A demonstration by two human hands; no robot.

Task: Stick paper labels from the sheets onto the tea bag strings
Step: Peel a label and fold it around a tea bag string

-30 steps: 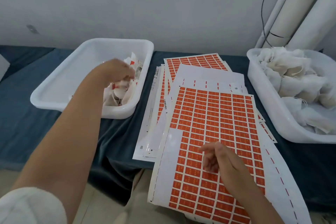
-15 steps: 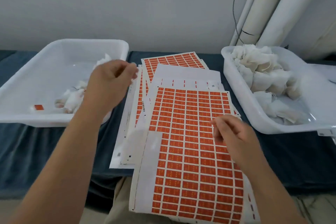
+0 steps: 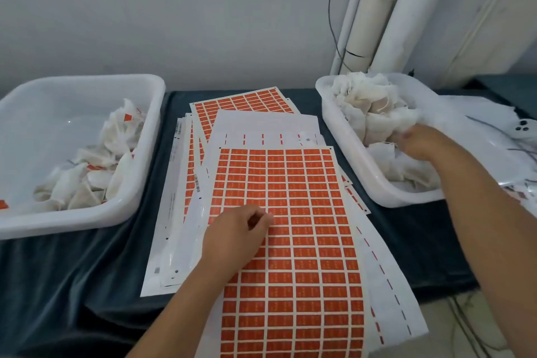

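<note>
A sheet of orange labels (image 3: 305,212) lies on top of a fanned pile of sheets, hanging over the table's near edge. My left hand (image 3: 235,238) rests on its left part, fingers curled, thumb and fingertips pinching at a label beside the peeled blank strip. My right hand (image 3: 424,142) reaches into the white right tray (image 3: 348,139) and grips a tea bag among the heap of plain tea bags (image 3: 372,104). The white left tray (image 3: 87,221) holds tea bags with orange labels (image 3: 96,171).
More label sheets (image 3: 241,104) spread out behind the top one on the dark blue cloth (image 3: 87,270). Clear plastic bags (image 3: 494,125) and a white device (image 3: 523,126) lie right of the tray. White pipes (image 3: 374,9) stand against the wall.
My left hand left the left tray and came down onto the label sheet. My right hand lifted off the sheet and moved right into the tray of plain tea bags.
</note>
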